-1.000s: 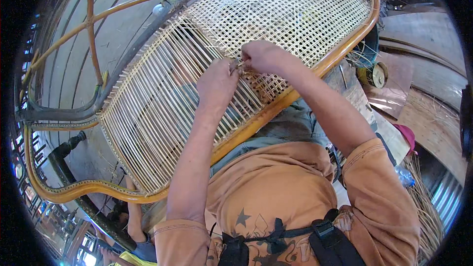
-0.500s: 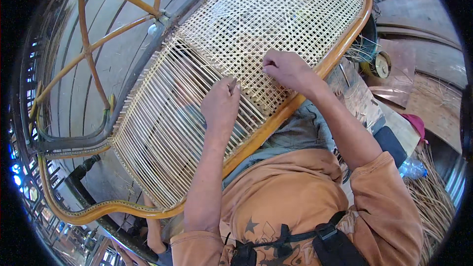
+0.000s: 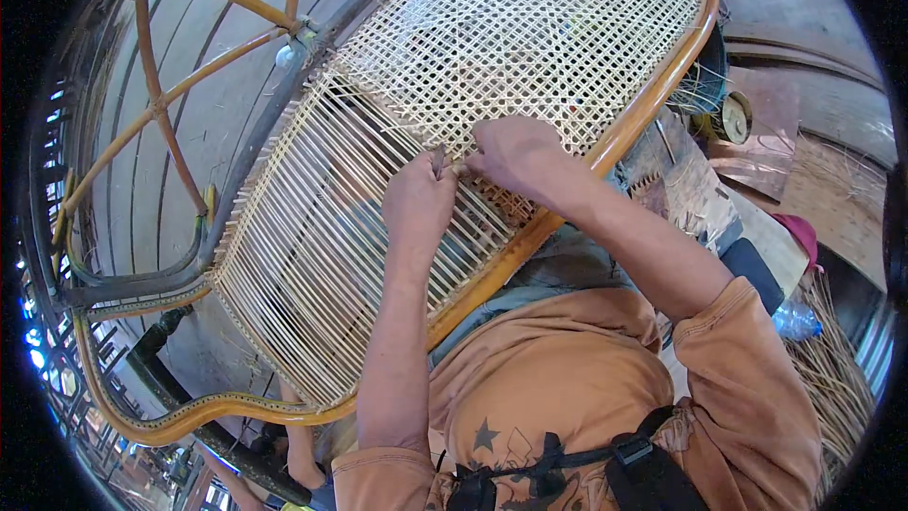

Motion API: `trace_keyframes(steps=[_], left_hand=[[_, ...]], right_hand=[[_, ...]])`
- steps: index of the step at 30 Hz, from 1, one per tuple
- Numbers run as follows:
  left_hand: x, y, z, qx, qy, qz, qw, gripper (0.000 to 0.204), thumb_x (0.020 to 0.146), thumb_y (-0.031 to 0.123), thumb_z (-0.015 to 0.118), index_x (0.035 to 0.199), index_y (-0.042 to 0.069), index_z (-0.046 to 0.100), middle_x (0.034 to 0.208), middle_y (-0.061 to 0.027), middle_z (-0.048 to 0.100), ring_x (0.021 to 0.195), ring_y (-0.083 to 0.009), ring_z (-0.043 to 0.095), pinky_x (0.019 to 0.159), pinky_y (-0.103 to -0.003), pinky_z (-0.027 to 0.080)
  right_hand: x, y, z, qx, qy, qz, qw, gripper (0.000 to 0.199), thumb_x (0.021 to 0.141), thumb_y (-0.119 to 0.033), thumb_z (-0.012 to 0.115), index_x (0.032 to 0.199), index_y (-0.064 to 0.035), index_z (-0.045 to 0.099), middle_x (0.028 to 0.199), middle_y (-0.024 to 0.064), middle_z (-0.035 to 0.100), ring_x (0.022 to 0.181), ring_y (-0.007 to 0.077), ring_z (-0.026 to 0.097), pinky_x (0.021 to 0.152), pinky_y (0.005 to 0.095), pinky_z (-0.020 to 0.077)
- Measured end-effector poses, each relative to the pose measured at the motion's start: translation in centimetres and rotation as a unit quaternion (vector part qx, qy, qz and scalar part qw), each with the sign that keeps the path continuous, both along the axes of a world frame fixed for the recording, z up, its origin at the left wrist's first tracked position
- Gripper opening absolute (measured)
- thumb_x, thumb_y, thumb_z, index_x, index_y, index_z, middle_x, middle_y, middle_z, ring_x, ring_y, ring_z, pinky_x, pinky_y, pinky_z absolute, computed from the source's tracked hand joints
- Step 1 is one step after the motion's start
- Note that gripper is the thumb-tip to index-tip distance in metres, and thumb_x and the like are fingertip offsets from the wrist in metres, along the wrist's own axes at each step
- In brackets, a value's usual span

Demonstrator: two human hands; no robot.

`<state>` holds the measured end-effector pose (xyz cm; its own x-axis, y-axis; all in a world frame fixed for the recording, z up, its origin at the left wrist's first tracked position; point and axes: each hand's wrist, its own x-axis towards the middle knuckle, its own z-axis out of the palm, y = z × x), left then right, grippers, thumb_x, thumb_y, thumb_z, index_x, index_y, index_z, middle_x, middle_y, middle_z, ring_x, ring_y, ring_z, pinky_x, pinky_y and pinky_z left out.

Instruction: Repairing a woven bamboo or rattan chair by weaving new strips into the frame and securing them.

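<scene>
A chair panel of woven cane [image 3: 530, 38] spans a glossy bent rattan frame [image 3: 492, 274] in front of me. Its upper part is an open lattice; on the lower left, parallel cane strands [image 3: 303, 237] run without cross weaving. My left hand [image 3: 419, 199] is closed at the edge of the lattice, with a small dark tool [image 3: 438, 163] poking up between thumb and forefinger; the tool's kind is hidden. Right beside it, my right hand [image 3: 520, 156] pinches what looks like a pale cane strand, mostly hidden by the fingers.
Rattan poles [image 3: 156, 104] cross at the upper left above grey boards. On the right lie a round tin [image 3: 734, 117], a clear plastic bottle [image 3: 797, 320] and a bundle of loose cane [image 3: 823, 369]. Another person's arm [image 3: 301, 449] shows below the frame at lower left.
My right hand has moved left and slightly down over the lattice, closing the gap to my left hand. The left hand has stayed nearly in place, still closed.
</scene>
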<state>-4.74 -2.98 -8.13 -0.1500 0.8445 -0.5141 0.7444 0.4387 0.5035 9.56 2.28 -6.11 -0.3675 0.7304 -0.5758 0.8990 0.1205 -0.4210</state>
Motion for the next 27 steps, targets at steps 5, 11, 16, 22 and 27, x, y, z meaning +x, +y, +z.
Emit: trace_keyframes(steps=[5,11,16,22,27], left_hand=[[-0.4,0.4,0.3,-0.03,-0.024,-0.003,0.999,0.022,0.081,0.027,0.058,0.09,0.008,0.064,0.081,-0.0172,0.064,0.08,-0.0349,0.062,0.07,-0.042,0.048],[0.5,0.8,0.8,-0.003,-0.006,-0.032,0.999,0.024,0.079,0.027,0.058,0.088,0.005,0.064,0.08,-0.0194,0.064,0.079,-0.036,0.061,0.07,-0.043,0.048],[-0.2,0.9,-0.7,-0.008,-0.029,-0.043,0.999,0.027,0.077,0.025,0.057,0.082,-0.001,0.062,0.076,-0.0213,0.063,0.074,-0.037,0.061,0.067,-0.043,0.046],[-1.6,0.9,-2.9,0.015,-0.066,-0.061,0.996,0.025,0.075,0.023,0.057,0.078,-0.001,0.061,0.065,-0.0185,0.06,0.063,-0.0301,0.061,0.061,-0.04,0.045],[-1.5,1.2,-2.2,0.028,-0.063,-0.041,0.997,0.023,0.076,0.021,0.058,0.074,-0.002,0.06,0.059,-0.0118,0.057,0.055,-0.0206,0.055,0.057,-0.034,0.043]], right_hand=[[-1.6,0.4,1.6,-0.047,-0.088,0.093,0.991,0.018,0.08,-0.015,0.057,0.087,-0.0059,0.07,0.086,0.014,0.068,0.084,0.0306,0.066,0.071,0.0395,0.0532],[2.0,2.4,-1.3,-0.051,0.075,0.084,0.992,0.024,0.08,-0.025,0.059,0.091,-0.0044,0.066,0.092,0.0165,0.064,0.088,0.0312,0.062,0.078,0.0395,0.0488],[13.2,-0.6,4.2,0.194,0.243,-0.283,0.907,0.022,0.088,-0.022,0.056,0.089,-0.0007,0.06,0.069,-0.0012,0.05,0.062,0.0066,0.047,0.055,0.0222,0.0393],[26.8,-12.6,1.6,0.149,0.096,-0.435,0.883,0.016,0.089,-0.02,0.055,0.087,-0.0037,0.058,0.068,-0.0022,0.051,0.061,0.006,0.047,0.055,0.022,0.0384],[26.9,-19.9,1.2,0.124,-0.043,-0.431,0.893,0.02,0.085,-0.021,0.056,0.093,-0.0023,0.059,0.084,0.019,0.062,0.081,0.0329,0.061,0.074,0.0363,0.047]])
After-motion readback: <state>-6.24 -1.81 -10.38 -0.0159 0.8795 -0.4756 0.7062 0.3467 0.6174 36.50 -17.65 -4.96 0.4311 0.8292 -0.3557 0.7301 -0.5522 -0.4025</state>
